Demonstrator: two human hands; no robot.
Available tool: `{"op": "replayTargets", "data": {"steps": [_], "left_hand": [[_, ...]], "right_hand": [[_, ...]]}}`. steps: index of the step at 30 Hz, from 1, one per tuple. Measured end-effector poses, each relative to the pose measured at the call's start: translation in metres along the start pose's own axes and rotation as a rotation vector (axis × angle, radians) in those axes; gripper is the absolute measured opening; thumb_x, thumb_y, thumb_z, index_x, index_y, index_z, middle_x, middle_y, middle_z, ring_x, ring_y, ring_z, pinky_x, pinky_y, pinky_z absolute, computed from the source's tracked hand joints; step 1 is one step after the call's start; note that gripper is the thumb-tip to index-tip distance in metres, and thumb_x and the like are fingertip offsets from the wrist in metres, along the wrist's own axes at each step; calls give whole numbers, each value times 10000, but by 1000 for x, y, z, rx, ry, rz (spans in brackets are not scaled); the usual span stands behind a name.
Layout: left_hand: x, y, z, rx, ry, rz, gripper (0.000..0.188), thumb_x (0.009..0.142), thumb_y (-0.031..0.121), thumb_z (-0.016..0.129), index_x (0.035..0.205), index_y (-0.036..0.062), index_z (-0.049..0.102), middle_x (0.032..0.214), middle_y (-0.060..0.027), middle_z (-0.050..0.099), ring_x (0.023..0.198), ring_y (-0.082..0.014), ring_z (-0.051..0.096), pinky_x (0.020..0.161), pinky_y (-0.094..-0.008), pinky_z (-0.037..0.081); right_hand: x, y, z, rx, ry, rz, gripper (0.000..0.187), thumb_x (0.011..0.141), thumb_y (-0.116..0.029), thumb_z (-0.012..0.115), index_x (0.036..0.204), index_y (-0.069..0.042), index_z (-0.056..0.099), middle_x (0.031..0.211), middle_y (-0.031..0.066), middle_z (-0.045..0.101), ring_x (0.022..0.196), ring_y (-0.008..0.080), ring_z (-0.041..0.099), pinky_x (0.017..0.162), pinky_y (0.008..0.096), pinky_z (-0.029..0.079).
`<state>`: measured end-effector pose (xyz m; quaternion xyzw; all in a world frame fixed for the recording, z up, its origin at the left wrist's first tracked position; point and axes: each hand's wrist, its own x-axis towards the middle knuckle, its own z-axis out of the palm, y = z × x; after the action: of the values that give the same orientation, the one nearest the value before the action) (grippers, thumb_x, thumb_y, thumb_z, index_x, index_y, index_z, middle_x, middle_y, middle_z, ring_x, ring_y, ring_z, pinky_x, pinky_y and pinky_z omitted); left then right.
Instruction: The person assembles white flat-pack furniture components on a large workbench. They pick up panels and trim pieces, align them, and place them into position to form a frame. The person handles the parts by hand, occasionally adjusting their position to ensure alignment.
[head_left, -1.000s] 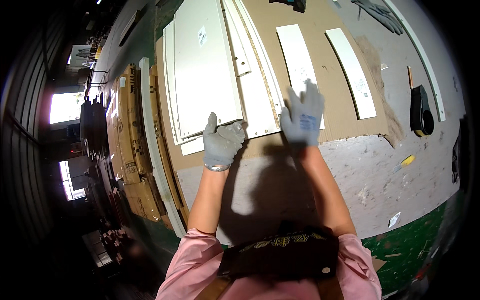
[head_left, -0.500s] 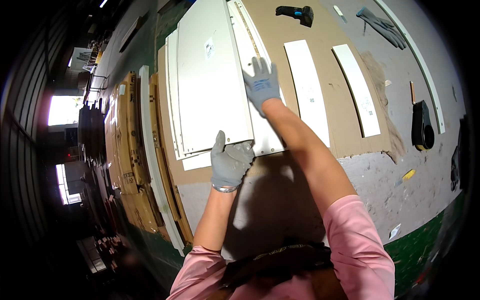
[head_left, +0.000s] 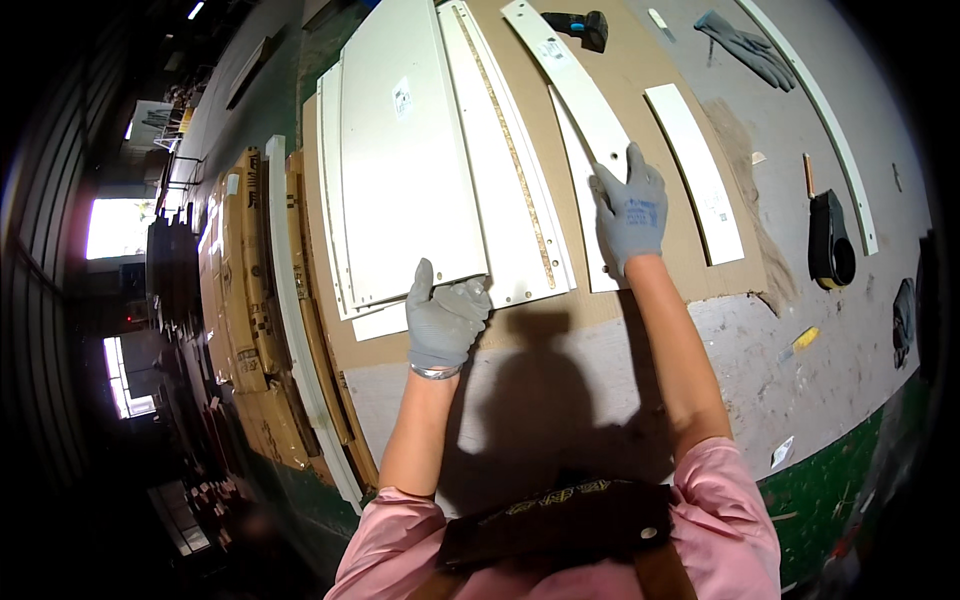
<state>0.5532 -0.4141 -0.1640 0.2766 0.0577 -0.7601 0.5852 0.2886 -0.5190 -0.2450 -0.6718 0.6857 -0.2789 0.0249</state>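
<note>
A large white panel (head_left: 400,180) lies on other white panels at the left of the cardboard. My gloved left hand (head_left: 445,320) grips its near edge, thumb on top and fingers curled at the corner. My gloved right hand (head_left: 635,210) closes on the near end of a narrow white board (head_left: 570,75) with a label and a hole. That board slants across a second narrow white board (head_left: 590,230), partly hidden by the hand. Between my hands lies a white panel with a brown groove and edge holes (head_left: 515,180).
Another narrow board (head_left: 700,180) lies on the cardboard (head_left: 660,265). Farther right are a black roll of tape (head_left: 832,250), a yellow-handled tool (head_left: 805,338), a grey glove (head_left: 745,50) and a long white strip (head_left: 825,130). A black power tool (head_left: 585,30) sits at the back; cardboard-wrapped stacks (head_left: 240,300) stand left.
My right hand has moved right from the grooved panel to a narrow white board, which now lies slanted over another. My left hand stays at the large panel's near edge.
</note>
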Motion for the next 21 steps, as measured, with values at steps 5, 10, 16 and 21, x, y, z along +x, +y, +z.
{"op": "replayTargets", "data": {"steps": [5, 10, 16, 21], "left_hand": [[1, -4, 5, 3, 55, 16, 517, 977, 432, 544, 1242, -9, 492, 980, -173, 627, 830, -285, 630, 796, -404, 570], [2, 0, -2, -22, 27, -31, 562, 959, 446, 572, 1192, -60, 500, 920, -206, 629, 813, -300, 633, 794, -410, 566], [0, 2, 0, -28, 44, -80, 565, 950, 458, 580, 1122, -75, 509, 900, -224, 629, 816, -320, 646, 785, -413, 563], [4, 4, 0, -36, 65, -68, 636, 922, 511, 604, 957, -122, 557, 852, -250, 645, 768, -317, 636, 798, -396, 556]], "right_hand": [[-27, 20, -12, -27, -26, 128, 385, 838, -126, 661, 1219, -182, 644, 1441, 225, 432, 1218, 406, 488, 974, 470, 442], [-52, -7, -34, 156, -51, 96, 619, 833, -361, 677, 1377, -109, 524, 1478, 316, 354, 1362, 463, 344, 1114, 530, 289], [-80, -18, -8, 54, -202, 105, 652, 773, -324, 718, 1371, -134, 541, 1463, 314, 363, 1326, 464, 380, 1038, 534, 373], [-56, -15, -31, 248, -313, 161, 594, 779, -261, 701, 1346, -132, 578, 1501, 302, 345, 1370, 464, 357, 1065, 517, 377]]}}
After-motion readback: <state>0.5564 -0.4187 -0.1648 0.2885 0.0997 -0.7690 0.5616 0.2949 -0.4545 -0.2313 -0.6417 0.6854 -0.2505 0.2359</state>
